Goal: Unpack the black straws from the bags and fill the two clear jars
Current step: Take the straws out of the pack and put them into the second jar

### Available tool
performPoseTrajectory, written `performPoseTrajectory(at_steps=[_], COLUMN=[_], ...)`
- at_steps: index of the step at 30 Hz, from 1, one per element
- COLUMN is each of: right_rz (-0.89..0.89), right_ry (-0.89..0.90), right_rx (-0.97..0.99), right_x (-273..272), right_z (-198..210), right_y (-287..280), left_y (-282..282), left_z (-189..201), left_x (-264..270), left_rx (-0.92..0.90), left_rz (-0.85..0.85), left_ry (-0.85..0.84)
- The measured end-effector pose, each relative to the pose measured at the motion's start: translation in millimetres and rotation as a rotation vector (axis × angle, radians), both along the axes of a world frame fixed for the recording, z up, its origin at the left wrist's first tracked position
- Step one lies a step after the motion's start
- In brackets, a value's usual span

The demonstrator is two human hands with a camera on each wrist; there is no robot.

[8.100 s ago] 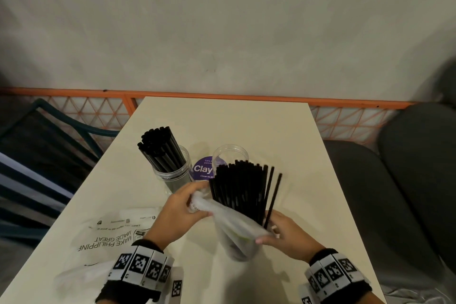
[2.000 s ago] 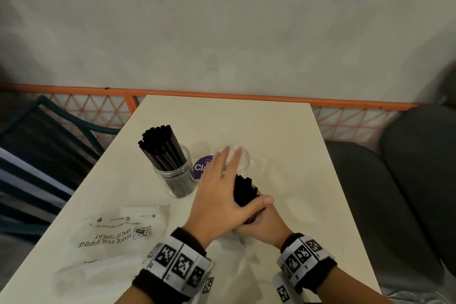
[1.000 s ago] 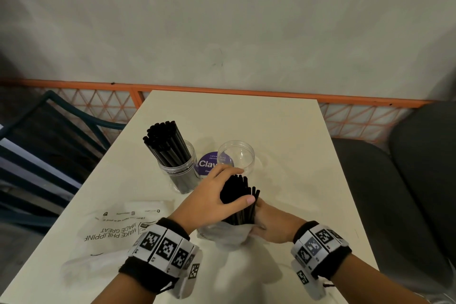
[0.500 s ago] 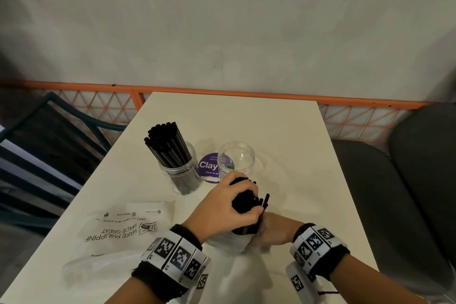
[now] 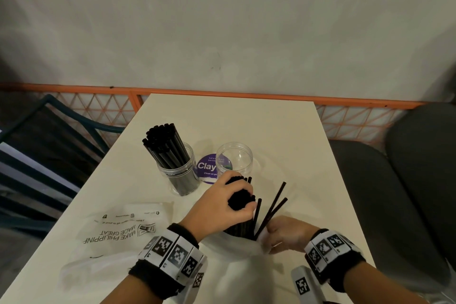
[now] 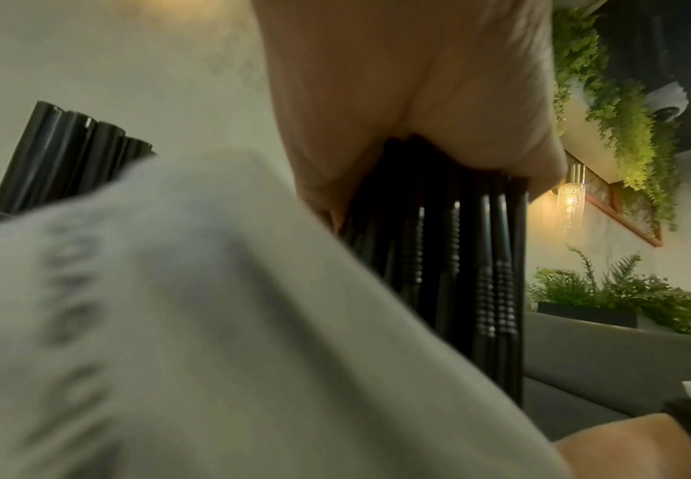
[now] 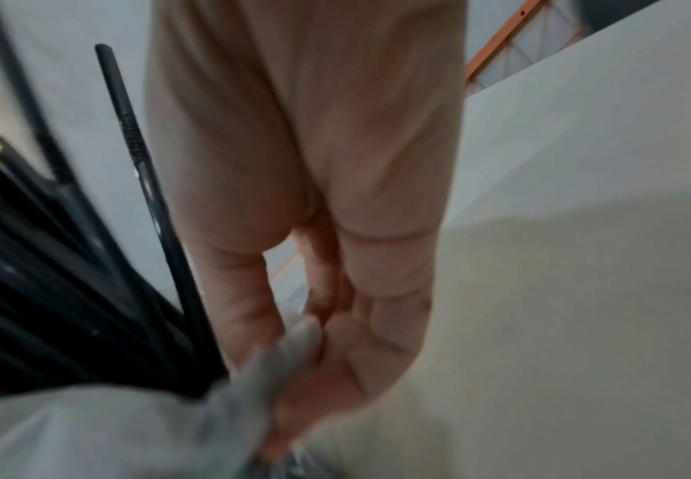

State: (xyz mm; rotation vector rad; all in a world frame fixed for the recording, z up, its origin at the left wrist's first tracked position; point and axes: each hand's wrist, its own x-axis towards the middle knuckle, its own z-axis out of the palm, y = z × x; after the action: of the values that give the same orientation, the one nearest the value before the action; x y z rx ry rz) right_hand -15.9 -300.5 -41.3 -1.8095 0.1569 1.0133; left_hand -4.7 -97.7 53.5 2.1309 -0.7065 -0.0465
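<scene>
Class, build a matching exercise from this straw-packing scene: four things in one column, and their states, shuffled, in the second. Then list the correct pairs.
Things
1. left jar
2. right jar
3. left hand
4. printed bag

States
A. lies flat on the table
B. grips a straw bundle
C. holds no straws
D. packed with straws

Pairs: 1-D, 2-C, 3-B, 4-A

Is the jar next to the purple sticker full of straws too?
No, the clear jar right of the purple sticker holds no straws, while the other jar on its left is packed with black straws.
</scene>
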Motion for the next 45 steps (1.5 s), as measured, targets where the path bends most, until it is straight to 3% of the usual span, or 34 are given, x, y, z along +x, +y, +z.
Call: performPoseTrajectory(at_steps=[4,9,11,14,19,24,29,34,38,41,43,45], right_rz=[-0.155,-0.101,-0.054,-0.066,0.205,0.009,0.018,-0.022,-0.018,-0.005,-0.009,-0.032], right_ry=[-0.091,-0.152,-0.118,-0.083,-0.236,-0.533,-0.653,-0.721,-0.721,-0.791,-0.823,-0.805], right_rx=[-0.090,-0.030,-0.034,0.118,0.214,0.155,0.052,0.094,0.110,0.084,0.091,0.096], right_x=[0.9,1.8,-2.0,-6.3,-18.2,-19.7,-17.3,-16.2,-13.8,-15.8,-17.4,-17.5], right_z=[6.9,4.0,20.3,34.3,45.9,28.9,16.2,31.8,32.1,35.7,36.9,35.6], right_y=[10.5,24.6,26.9,18.6,19.0,49.4,57.8,63.3,60.4,58.2,58.1,57.5], left_y=[-4.9,-4.2,-3.6,-2.1,1.3,-2.5,-1.4,-10.8,-7.4,-3.1,-2.0,-5.0], left_z=[0.0,-1.5,-1.7,-3.1,-4.9,-4.2,-0.5,-4.6,-2.3,3.2,10.1,22.4], left_x=[-4.4,-5.9,-5.1,-4.6,-2.8,-6.4,-11.1,-14.0,-13.9,-13.6,-13.1,-15.2], left_rx=[-0.020,-0.031,-0.020,-0.017,-0.008,-0.011,-0.021,-0.143,-0.193,-0.073,0.143,0.224], left_rz=[-0.013,0.002,0.012,0.030,0.078,0.041,0.018,0.153,0.073,-0.018,-0.042,-0.019], left_ry=[-0.001,-0.007,-0.024,-0.032,-0.010,0.040,0.029,-0.115,-0.114,-0.118,-0.216,-0.331])
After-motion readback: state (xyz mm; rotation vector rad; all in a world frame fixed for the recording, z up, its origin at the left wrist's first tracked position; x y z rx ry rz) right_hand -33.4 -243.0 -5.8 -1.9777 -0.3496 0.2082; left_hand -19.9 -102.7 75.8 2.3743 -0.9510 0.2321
